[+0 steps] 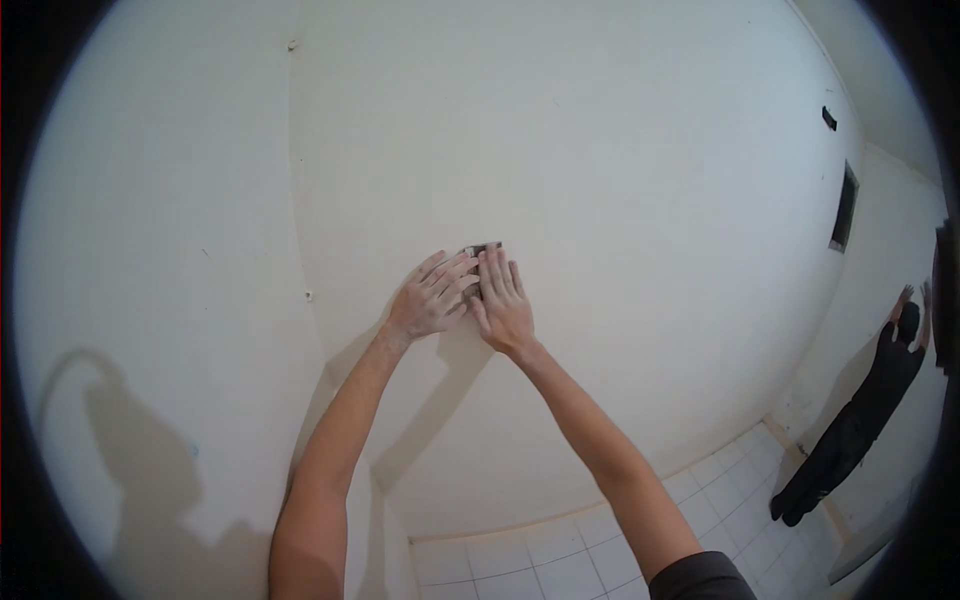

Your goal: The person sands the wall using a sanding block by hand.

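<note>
My left hand [432,297] lies against the white wall [420,160], its fingers stretched out and a little apart, with pale dust on them. Close beside it, my right hand [505,303] is pressed flat with its fingers pointing up. Between and behind the fingertips shows a small dark rectangular patch with whitish edges [485,247]. Both hands cover most of it, and I cannot make out whether it is an opening in the wall or a thing lying on it. Neither hand is visibly wrapped round anything.
A wall corner runs down on the left, with a small fixing [309,296] near it. White floor tiles [560,570] lie below. At the far right another person [865,420] in dark clothes reaches up a wall, near a dark wall opening [845,207].
</note>
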A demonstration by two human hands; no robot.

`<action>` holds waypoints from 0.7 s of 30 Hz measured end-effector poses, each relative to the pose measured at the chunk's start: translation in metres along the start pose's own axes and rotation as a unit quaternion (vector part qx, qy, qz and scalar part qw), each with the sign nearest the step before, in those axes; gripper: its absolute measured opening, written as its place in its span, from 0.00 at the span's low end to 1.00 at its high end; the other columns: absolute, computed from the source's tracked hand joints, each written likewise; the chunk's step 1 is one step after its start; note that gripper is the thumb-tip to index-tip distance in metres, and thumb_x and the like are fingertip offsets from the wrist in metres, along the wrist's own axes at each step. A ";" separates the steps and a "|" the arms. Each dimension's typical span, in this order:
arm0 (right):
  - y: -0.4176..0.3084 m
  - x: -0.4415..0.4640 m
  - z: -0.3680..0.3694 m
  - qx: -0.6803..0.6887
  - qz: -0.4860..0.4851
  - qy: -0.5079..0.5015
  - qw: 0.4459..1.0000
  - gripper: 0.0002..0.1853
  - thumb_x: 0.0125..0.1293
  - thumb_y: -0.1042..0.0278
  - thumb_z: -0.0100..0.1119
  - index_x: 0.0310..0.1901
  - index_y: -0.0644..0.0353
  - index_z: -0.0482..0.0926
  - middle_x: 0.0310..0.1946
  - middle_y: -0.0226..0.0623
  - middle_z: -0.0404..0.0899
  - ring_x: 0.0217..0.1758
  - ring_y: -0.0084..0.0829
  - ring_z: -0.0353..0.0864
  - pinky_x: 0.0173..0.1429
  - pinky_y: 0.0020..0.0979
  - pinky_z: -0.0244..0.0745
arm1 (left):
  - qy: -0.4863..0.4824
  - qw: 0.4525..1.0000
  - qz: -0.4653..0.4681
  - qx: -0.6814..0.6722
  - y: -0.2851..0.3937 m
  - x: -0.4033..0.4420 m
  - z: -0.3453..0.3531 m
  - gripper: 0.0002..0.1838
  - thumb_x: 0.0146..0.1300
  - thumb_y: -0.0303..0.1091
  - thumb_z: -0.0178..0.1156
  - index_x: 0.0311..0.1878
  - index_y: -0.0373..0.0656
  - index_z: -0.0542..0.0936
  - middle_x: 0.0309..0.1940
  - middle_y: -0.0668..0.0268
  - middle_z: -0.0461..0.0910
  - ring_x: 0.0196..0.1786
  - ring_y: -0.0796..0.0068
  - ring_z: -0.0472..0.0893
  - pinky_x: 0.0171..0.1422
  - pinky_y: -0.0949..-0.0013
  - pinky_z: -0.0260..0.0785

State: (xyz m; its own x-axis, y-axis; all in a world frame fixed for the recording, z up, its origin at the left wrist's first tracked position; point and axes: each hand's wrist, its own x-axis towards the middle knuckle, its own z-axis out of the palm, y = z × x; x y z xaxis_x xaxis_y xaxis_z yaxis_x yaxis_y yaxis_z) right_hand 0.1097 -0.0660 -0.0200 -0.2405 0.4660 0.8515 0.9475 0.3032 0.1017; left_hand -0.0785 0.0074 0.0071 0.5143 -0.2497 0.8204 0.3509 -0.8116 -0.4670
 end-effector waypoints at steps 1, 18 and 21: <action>0.002 -0.002 0.000 -0.021 -0.005 0.005 1.000 0.42 0.77 0.50 0.48 0.83 0.70 0.49 0.86 0.54 0.44 0.90 0.49 0.41 0.89 0.52 0.37 | -0.001 1.000 -0.004 -0.019 0.002 0.003 -0.003 0.34 0.57 0.36 0.71 0.69 0.49 0.75 0.72 0.65 0.75 0.78 0.67 0.71 0.84 0.51 0.60; 0.000 -0.151 0.051 -0.103 0.043 -0.120 0.986 0.43 0.77 0.42 0.52 0.84 0.58 0.52 0.85 0.58 0.43 0.89 0.55 0.42 0.85 0.70 0.30 | 0.013 0.990 -0.088 0.114 -0.022 0.016 -0.023 0.33 0.65 0.30 0.58 0.76 0.51 0.73 0.80 0.65 0.67 0.81 0.64 0.66 0.85 0.50 0.57; -0.003 -0.150 0.048 -0.094 0.058 -0.103 0.989 0.44 0.76 0.39 0.52 0.83 0.59 0.54 0.85 0.57 0.45 0.89 0.54 0.42 0.84 0.73 0.31 | 0.011 0.989 -0.091 0.116 -0.023 0.014 -0.021 0.33 0.65 0.30 0.57 0.77 0.52 0.72 0.80 0.67 0.67 0.81 0.66 0.66 0.85 0.50 0.57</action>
State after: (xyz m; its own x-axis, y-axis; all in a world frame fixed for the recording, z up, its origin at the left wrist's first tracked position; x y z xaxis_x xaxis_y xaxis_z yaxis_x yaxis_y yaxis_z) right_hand 0.1327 -0.0968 -0.1734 -0.1476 0.6539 0.7421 0.9890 0.0875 0.1196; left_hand -0.0953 0.0111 0.0363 0.4101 -0.1247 0.9035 0.6073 -0.7017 -0.3725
